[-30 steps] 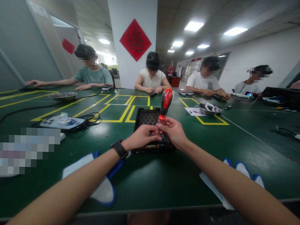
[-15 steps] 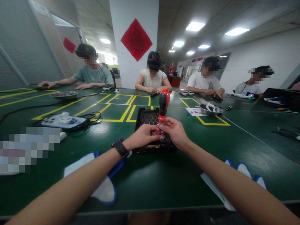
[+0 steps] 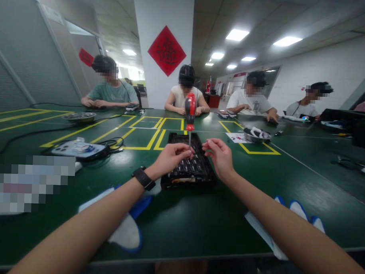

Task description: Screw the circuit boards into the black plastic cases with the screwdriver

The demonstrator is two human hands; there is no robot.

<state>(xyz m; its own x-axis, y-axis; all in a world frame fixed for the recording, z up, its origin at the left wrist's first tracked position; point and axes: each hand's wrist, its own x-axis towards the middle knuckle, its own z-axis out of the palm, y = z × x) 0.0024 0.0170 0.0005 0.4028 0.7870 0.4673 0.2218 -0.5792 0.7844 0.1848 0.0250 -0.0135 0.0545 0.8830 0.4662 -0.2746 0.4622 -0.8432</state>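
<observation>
Red/blk screwdriver point(image 3: 189, 113): upright, hndl up, over blk tray point(image 3: 186, 186)
L hand point(image 3: 171, 156): fingers pinching its shaft
R hand point(image 3: 220, 157): fingers loose, half-curled, apart frm it

A red diamond poster point(image 3: 167, 51) hangs on a pale pillar point(image 3: 163, 10); a metal bowl point(image 3: 256, 140) (something black and white point(image 3: 258, 132) inside) partly hides a printed sheet point(image 3: 234, 137).

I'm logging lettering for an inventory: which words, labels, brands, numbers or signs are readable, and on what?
None reads clearly.
Red diamond sign on the pillar: characters too blurred.
Smaller red sign, left: too blurred.
White shirt print: too small.
Paper by the bowl: marks too blurred.
Screwdriver: nothing legible.
</observation>
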